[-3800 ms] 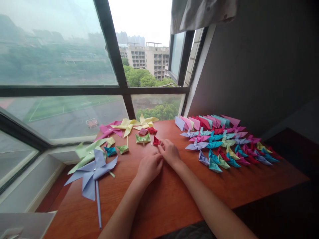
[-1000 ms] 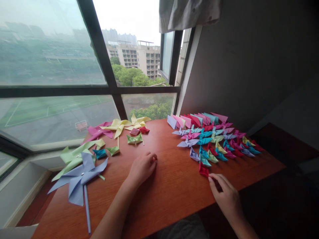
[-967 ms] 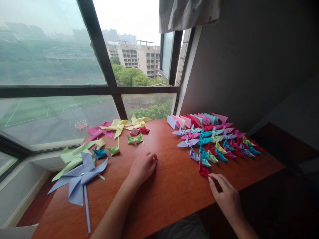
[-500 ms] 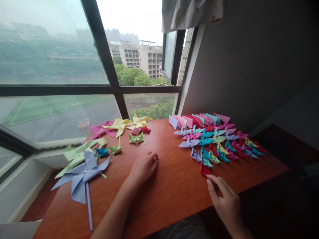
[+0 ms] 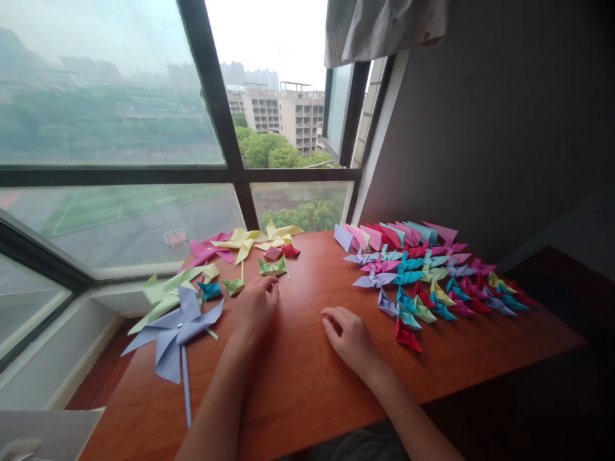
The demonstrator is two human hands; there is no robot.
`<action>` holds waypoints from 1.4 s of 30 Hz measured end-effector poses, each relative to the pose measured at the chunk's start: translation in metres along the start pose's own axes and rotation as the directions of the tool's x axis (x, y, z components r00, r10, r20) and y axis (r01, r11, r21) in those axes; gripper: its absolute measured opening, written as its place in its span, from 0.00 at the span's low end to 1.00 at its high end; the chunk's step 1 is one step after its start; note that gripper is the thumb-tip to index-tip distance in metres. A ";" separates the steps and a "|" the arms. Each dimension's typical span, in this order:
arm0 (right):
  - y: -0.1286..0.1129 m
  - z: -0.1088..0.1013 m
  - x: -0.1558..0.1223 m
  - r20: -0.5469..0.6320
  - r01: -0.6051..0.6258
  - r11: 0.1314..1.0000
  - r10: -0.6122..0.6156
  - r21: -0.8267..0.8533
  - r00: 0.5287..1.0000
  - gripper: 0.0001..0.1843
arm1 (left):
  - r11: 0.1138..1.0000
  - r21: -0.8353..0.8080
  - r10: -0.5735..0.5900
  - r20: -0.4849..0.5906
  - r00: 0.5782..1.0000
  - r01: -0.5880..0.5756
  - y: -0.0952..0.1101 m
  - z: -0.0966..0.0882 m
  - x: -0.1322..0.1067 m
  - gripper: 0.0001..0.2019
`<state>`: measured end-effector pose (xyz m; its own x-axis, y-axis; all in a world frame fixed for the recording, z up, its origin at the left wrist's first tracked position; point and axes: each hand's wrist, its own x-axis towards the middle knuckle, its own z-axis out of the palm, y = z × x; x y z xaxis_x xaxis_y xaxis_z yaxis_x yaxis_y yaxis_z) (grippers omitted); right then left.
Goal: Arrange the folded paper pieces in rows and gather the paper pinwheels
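My left hand (image 5: 254,307) rests on the wooden table (image 5: 307,378) with its fingers curled together and nothing visible in them. Its fingertips lie just short of a small green paper pinwheel (image 5: 272,266). My right hand (image 5: 350,336) lies near the table's middle, fingers loosely spread and empty. A red folded paper piece (image 5: 408,336) sits to its right, at the front of the rows of colourful folded pieces (image 5: 432,275).
Large pinwheels lie at the left: lavender (image 5: 177,326), light green (image 5: 166,291), pink (image 5: 209,250) and yellow (image 5: 259,238). Small teal (image 5: 210,291) and green (image 5: 234,286) folded pieces sit among them. A window runs behind the table; a dark wall stands at the right.
My right hand has left the red piece at the front of the rows and come back to the middle. My left hand has slid forward toward the small green pinwheel.
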<state>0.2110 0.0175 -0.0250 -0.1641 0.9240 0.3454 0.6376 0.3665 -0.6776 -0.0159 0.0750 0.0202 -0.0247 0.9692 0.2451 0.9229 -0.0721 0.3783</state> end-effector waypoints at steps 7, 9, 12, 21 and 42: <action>0.011 0.005 -0.001 -0.038 0.021 0.998 -0.019 0.058 0.999 0.11 | 0.886 0.207 -0.412 -0.058 0.909 0.415 -0.034 -0.025 0.007 0.19; 0.011 0.004 -0.002 -0.041 0.029 0.998 -0.027 0.052 0.999 0.11 | 0.880 0.229 -0.420 -0.030 0.907 0.416 -0.033 -0.024 0.007 0.20; 0.010 0.004 -0.003 -0.045 0.039 0.999 -0.038 0.029 0.998 0.11 | 0.895 0.243 -0.383 -0.017 0.924 0.375 -0.031 -0.022 0.006 0.18; 0.008 0.003 -0.003 -0.049 0.042 0.999 -0.042 0.010 0.998 0.11 | 0.919 0.244 -0.317 -0.009 0.948 0.309 -0.033 -0.019 0.004 0.17; 0.007 0.002 -0.002 -0.028 0.045 0.999 -0.044 0.014 0.999 0.11 | 0.938 0.197 -0.301 0.060 0.952 0.285 -0.032 -0.014 0.008 0.15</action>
<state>0.2144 0.0180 -0.0315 -0.1714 0.9034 0.3930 0.6193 0.4091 -0.6701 -0.0504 0.0815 0.0222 -0.2786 0.9581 0.0661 0.9346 0.2546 0.2484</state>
